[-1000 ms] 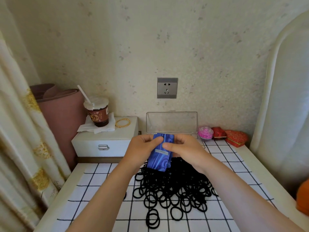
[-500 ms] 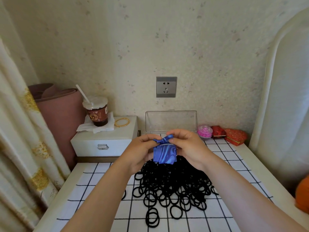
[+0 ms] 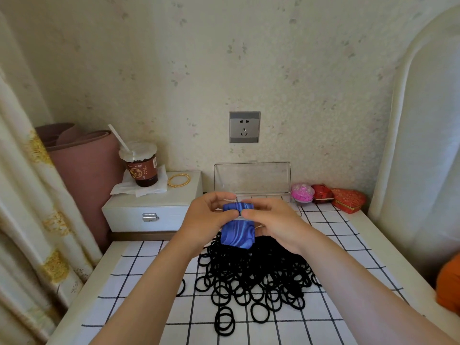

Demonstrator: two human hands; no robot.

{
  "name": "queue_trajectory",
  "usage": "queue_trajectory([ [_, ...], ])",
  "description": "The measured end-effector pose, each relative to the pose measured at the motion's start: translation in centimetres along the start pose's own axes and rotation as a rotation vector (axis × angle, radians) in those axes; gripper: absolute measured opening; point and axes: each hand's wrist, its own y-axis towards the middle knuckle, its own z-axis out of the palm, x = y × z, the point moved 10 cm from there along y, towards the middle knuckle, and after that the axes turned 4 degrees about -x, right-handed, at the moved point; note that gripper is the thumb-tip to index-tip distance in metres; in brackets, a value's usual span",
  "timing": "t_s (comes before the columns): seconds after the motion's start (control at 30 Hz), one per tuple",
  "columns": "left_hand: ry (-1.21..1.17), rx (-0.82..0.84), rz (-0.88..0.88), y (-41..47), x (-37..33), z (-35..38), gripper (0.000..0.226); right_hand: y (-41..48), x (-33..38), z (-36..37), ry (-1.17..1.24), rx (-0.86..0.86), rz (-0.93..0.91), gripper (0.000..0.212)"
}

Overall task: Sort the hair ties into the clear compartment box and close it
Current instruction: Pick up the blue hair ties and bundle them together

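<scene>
I am holding a blue pouch just above the centre of the frame, my left hand pinching its upper part from one side and my right hand from the other. Both sets of fingers are curling round the cloth, with the thumbs nearly meeting over a small pale label, and neither hand is holding a hair tie. The hair ties are lying in a loose black heap on the checked cloth in the lower middle of the frame, directly below the pouch, with a few strays trailing toward the bottom edge. The clear compartment box is sitting behind my hands at the wall with its lid standing up. My hands are hiding most of its base, so I cannot tell what its compartments are holding. I am judging the ties to be almost weightless, soft and stretchy, and clingy against one another, so they are likely to come up in tangled clumps. I would take a small bunch from the rim of the heap, hooking fingers through the loops rather than digging into the middle. The box looks like thin, stiff, light plastic that may skid on the cloth, so I would steady its base and press the lid down at its front edge.
</scene>
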Motion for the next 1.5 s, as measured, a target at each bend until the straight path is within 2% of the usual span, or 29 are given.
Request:
queue_trajectory([
  [0.1,0.053,-0.007,0.012,0.0,0.0,0.0,0.025,-0.1,0.0,0.0,0.043,-0.001,-0.001,0.018],
  [0.27,0.043,0.181,-0.184,-0.8,2.1,1.9,0.015,0.3,-0.6,-0.5,0.111,-0.047,0.02,0.028],
  [0.47,-0.249,0.18,-0.287,-1.1,2.3,2.6,0.02,0.3,-0.9,-0.4,0.153,-0.026,0.064,0.036],
  [0.53,-0.311,0.176,-0.322,-1.1,2.5,2.7,0.018,0.4,-0.9,-0.3,0.212,-0.004,0.08,0.033],
  [0.63,-0.071,0.125,-0.226,-0.6,2.5,1.7,0.011,0.4,-1.1,0.0,0.254,0.016,0.11,0.018],
  [0.77,0.099,0.068,-0.102,-0.2,1.9,1.0,0.017,0.4,-1.4,-0.4,0.125,-0.04,0.066,0.024],
  [0.83,0.128,0.031,-0.065,-0.1,1.7,0.5,0.023,0.3,-1.8,-0.1,0.082,-0.033,0.088,0.028],
  [1.0,0.074,0.045,-0.054,-0.5,1.3,0.5,0.019,0.1,-1.7,-0.1,0.063,-0.062,0.096,0.022],
  [1.13,0.118,-0.046,0.005,-0.5,0.6,-0.6,0.022,0.2,-1.3,1.3,0.148,0.036,0.099,0.023],
  [1.23,0.156,-0.021,0.037,-0.7,0.3,-0.6,0.023,0.4,-1.1,1.3,0.102,-0.018,0.064,0.02],
  [1.37,-0.015,0.02,-0.06,-1.0,0.9,-0.5,0.032,0.6,-1.3,1.6,0.205,-0.034,0.069,0.024],
  [1.5,-0.226,0.143,-0.243,-1.3,2.1,-0.1,0.025,0.7,-1.2,2.1,0.222,0.012,0.063,0.028],
])
